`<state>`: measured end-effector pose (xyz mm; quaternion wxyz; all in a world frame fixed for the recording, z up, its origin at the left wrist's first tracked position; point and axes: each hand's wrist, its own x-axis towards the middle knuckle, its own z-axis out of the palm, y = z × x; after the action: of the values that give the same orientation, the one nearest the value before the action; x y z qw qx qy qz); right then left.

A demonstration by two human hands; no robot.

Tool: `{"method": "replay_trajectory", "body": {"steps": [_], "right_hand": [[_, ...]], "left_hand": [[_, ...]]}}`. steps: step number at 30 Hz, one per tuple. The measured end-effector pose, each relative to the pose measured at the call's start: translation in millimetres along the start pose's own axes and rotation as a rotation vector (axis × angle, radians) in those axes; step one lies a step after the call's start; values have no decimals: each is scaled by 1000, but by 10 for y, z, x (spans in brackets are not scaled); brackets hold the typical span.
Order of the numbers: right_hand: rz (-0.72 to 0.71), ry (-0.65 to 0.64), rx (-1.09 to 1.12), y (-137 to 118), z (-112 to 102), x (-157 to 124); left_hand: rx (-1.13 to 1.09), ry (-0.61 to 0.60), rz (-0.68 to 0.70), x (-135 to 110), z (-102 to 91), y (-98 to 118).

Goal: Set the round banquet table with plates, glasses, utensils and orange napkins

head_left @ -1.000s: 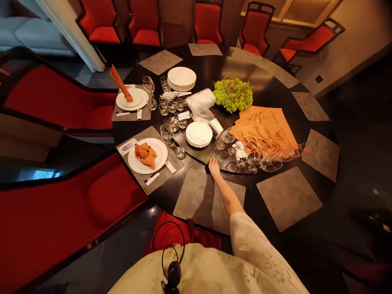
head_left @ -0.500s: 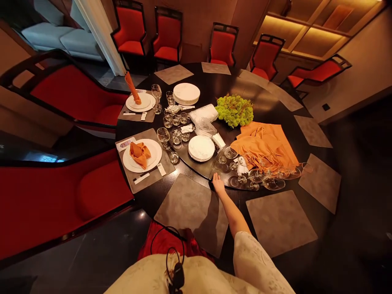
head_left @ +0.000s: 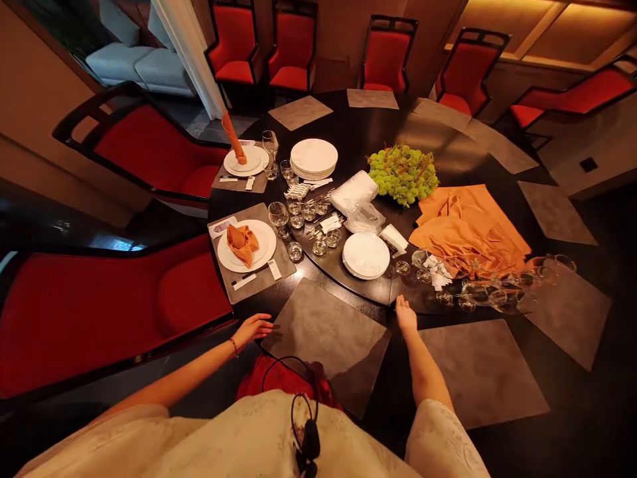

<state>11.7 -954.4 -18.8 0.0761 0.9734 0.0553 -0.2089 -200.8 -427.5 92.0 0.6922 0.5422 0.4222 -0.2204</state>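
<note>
My right hand (head_left: 406, 315) is at the near rim of the dark round turntable (head_left: 343, 273), fingers stretched out and nothing held. My left hand (head_left: 253, 330) hovers by the left corner of the near grey placemat (head_left: 328, 332), fingers loosely apart, with nothing in it. Beyond my right hand, a short stack of small white plates (head_left: 367, 255) rests on the turntable. Beside it lie white paper packets (head_left: 394, 238), several small glasses (head_left: 402, 267) and wine glasses (head_left: 478, 289) lying on their sides. Orange cloth napkins (head_left: 472, 226) are heaped at the right.
A place setting with a white plate (head_left: 266, 249) and folded orange napkin (head_left: 242, 244) stands at left. Further back are larger stacked plates (head_left: 313, 158), plastic packaging (head_left: 354, 191) and green foliage (head_left: 402, 174). A red chair (head_left: 189, 282) stands close on my left.
The turntable has turned, carrying its plates, glasses and napkins rightward along the near side. My right hand has moved right with the rim. My left hand has come into view.
</note>
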Motion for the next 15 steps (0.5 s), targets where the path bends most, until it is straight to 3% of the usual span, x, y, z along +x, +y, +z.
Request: {"method": "replay_trajectory", "body": {"steps": [4, 7, 9, 12, 15], "right_hand": [[140, 42, 112, 428, 80, 43], [320, 43, 254, 713, -5, 172], [481, 10, 381, 843, -116, 287], [709, 72, 571, 875, -229, 390], [820, 151, 623, 745, -173, 346]], "left_hand": [[57, -82, 157, 102, 255, 185], [179, -157, 332, 336, 457, 624], [262, -200, 493, 639, 674, 1109], [303, -155, 705, 1262, 1126, 2002], [410, -33, 727, 1907, 1562, 2854]]}}
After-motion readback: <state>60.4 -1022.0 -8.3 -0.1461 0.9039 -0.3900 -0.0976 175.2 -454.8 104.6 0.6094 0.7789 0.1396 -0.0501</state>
